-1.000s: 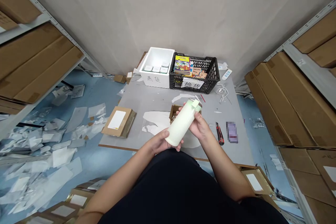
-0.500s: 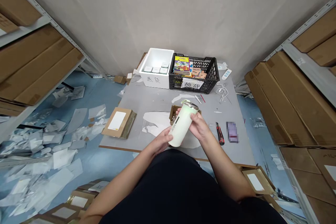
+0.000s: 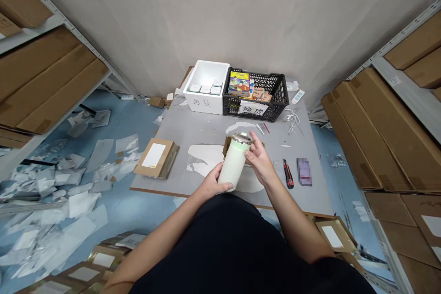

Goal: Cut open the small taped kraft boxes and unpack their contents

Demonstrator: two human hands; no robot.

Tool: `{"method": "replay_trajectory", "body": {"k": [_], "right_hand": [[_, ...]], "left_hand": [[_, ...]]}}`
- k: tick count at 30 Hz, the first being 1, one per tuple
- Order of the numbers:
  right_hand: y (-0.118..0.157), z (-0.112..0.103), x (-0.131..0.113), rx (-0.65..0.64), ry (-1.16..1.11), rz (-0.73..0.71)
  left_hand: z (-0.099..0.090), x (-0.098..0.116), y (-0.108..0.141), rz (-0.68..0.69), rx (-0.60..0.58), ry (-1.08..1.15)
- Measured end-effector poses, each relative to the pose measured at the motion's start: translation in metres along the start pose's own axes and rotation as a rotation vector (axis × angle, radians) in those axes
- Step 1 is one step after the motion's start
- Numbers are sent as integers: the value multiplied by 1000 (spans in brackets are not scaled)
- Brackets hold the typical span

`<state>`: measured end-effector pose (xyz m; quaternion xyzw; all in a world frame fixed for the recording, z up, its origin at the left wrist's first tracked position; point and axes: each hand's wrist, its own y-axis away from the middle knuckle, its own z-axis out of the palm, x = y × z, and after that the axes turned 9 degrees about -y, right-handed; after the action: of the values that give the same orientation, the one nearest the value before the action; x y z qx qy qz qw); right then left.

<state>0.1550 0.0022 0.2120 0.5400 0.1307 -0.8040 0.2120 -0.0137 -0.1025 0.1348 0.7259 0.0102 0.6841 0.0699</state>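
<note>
A pale green insulated bottle [image 3: 231, 165] with a silver-rimmed lid [image 3: 241, 138] is tilted over the front of the table. My left hand [image 3: 214, 183] is wrapped round its lower part, thumb across the front. Beside the lid, my right hand [image 3: 260, 158] has its fingers raised and apart; its thumb is at the bottle's neck, and I cannot tell whether it touches. Behind the bottle, mostly hidden, stands an open cardboard box [image 3: 227, 143].
On the grey table [image 3: 206, 129] are a cardboard parcel [image 3: 156, 158], a red-black box cutter [image 3: 288, 174] and a blurred purple item [image 3: 304, 172]. At the back stand a white foam box [image 3: 204, 104] and a black crate [image 3: 272, 112] with books. Shelves with cartons [image 3: 375, 133] flank the table.
The bottle has turned about its length, so its printed mark no longer shows, and it stands more upright. My right hand has loosened from its side, fingers lifting beside the lid.
</note>
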Motion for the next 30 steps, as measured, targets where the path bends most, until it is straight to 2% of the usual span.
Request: {"method": "replay_trajectory", "body": {"k": [3,6,10,13,18,20,22,24,25,27,30], "right_hand": [[3,-4,-6,-44,99,-4],[11,-5,-14,-79,256,34],[28,-3,-22,-17,524,20],[42,-2,-23,30,632,-4],[61,-8,-19,74,674,21],[68,-13,-19,117,712,16],[74,-17,-20,144,741,15],[79,-20,-20,143,755,23],[82,-21,-19,133,761,31],[85,-21,-16,99,780,39],[90,-18,-7,36,812,21]], "left_hand": [[1,-1,4,20,-1,-72],[3,-2,7,39,48,-206],[5,-3,10,31,120,-438],[5,-5,14,45,110,-542],[-6,-19,21,172,43,-557],[-11,-32,23,190,92,-534],[-13,-48,23,91,221,-515],[-11,-63,21,-104,312,-538],[-9,-70,19,-198,307,-567],[-4,-78,15,-328,222,-637],[2,-84,7,-398,117,-723]]}}
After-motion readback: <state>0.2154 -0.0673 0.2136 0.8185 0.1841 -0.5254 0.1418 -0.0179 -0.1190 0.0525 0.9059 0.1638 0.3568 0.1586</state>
